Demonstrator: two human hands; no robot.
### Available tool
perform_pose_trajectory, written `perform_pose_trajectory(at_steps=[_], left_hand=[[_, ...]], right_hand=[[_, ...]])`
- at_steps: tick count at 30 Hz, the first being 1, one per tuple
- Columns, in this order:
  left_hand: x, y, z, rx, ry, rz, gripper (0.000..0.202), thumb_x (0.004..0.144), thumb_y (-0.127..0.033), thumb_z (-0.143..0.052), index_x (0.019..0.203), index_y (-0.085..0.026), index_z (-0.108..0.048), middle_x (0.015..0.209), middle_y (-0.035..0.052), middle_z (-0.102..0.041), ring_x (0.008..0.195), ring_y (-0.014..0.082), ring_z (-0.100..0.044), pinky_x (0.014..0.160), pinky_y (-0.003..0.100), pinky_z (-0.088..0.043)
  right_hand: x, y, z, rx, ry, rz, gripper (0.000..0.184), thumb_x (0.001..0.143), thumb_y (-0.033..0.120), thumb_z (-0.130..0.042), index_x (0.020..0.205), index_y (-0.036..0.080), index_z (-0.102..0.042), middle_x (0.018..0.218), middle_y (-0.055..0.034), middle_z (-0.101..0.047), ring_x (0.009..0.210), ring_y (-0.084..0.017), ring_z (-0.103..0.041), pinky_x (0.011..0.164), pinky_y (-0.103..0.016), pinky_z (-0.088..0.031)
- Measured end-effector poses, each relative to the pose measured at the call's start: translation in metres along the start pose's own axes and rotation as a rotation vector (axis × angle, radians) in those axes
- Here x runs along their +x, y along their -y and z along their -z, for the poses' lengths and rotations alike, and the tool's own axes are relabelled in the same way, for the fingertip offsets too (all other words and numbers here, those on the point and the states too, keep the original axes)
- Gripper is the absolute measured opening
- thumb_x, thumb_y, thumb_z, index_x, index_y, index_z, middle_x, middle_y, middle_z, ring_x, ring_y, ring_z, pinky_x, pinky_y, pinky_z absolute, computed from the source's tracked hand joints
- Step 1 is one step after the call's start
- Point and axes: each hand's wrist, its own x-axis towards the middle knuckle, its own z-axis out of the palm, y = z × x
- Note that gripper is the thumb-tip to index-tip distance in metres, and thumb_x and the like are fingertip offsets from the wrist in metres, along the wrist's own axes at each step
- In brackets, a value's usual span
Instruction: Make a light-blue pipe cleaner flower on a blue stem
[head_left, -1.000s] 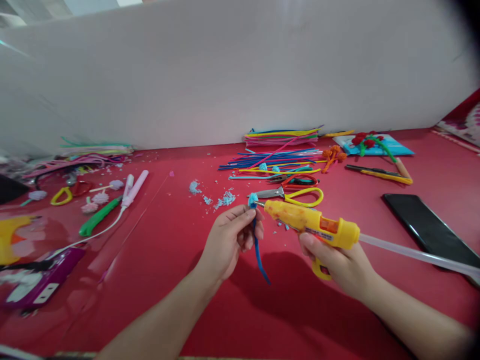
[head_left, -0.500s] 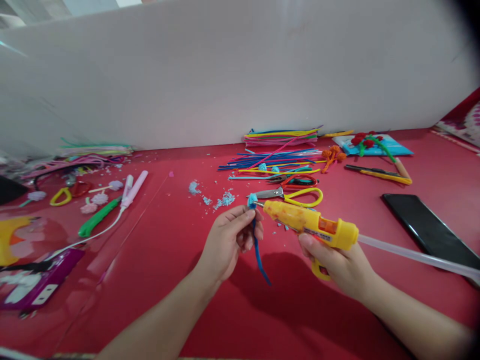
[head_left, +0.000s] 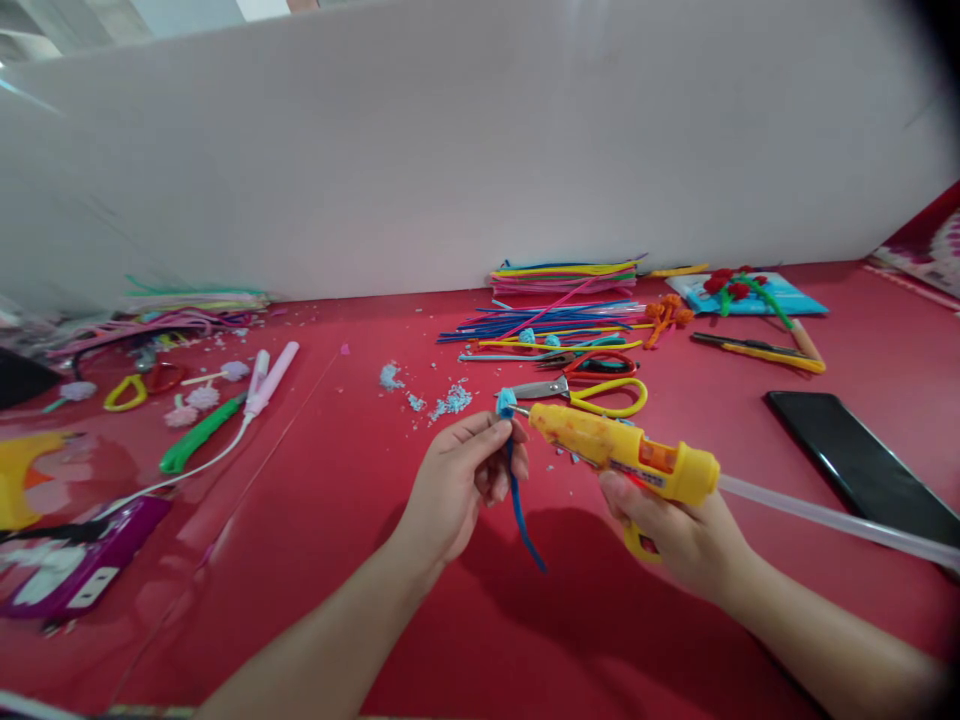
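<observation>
My left hand (head_left: pixel 457 470) pinches a blue pipe cleaner (head_left: pixel 520 510) that hangs down past the fingers. At its top sits a light blue fuzzy piece (head_left: pixel 505 401), just above the thumb. Wrapped round the handle of a yellow glue gun (head_left: pixel 589 428) is my right hand (head_left: pixel 679 525). The gun's metal nozzle points left and is at the light blue piece; whether glue is coming out is too small to tell. A clear glue stick (head_left: pixel 825 512) juts from the gun's back end. Behind the nozzle lie yellow-handled scissors (head_left: pixel 609 396).
Light blue fuzz clippings (head_left: pixel 452 401) lie beyond my left hand. Pipe cleaners (head_left: pixel 562 280), red-handled pliers (head_left: pixel 604 364) and orange fuzzy pieces (head_left: pixel 667 318) are at the back. A black phone (head_left: pixel 855 455) rests at right. On the left are a pink hair straightener (head_left: pixel 270 382) and a purple box (head_left: pixel 97 555).
Hands, glue gun and blue pipe cleaner hold nearly the same pose, the nozzle still at the light blue piece. The whole view has shifted very slightly.
</observation>
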Motion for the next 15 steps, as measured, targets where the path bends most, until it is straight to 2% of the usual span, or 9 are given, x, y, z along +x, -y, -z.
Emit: perform_pose_trajectory(at_steps=[11,15], left_hand=[[-0.0003,0.0005,-0.0010,0.019,-0.003,-0.010,0.018,0.082,-0.030,-0.053,0.073,-0.015,-0.058,0.052,-0.0011,-0.059,0.037,0.0036,-0.040,0.036,0.015,-0.024],[0.0003,0.0006,0.0009,0.106,-0.034,-0.034,0.018,0.079,-0.031,-0.055,0.073,-0.015,-0.058,0.052,-0.0003,-0.060,0.036,0.0049,-0.041,0.036,0.017,-0.027]], right_hand=[[0.0004,0.0029,0.0006,-0.061,-0.008,0.073,0.033,0.081,0.042,-0.051,0.059,0.020,-0.043,0.050,0.0040,-0.042,0.044,-0.008,-0.037,0.039,-0.019,-0.034],[-0.0013,-0.0017,0.0029,-0.164,0.016,0.097,0.028,0.084,0.041,-0.048,0.066,0.020,-0.050,0.053,0.0036,-0.042,0.046,-0.009,-0.039,0.041,-0.020,-0.035]])
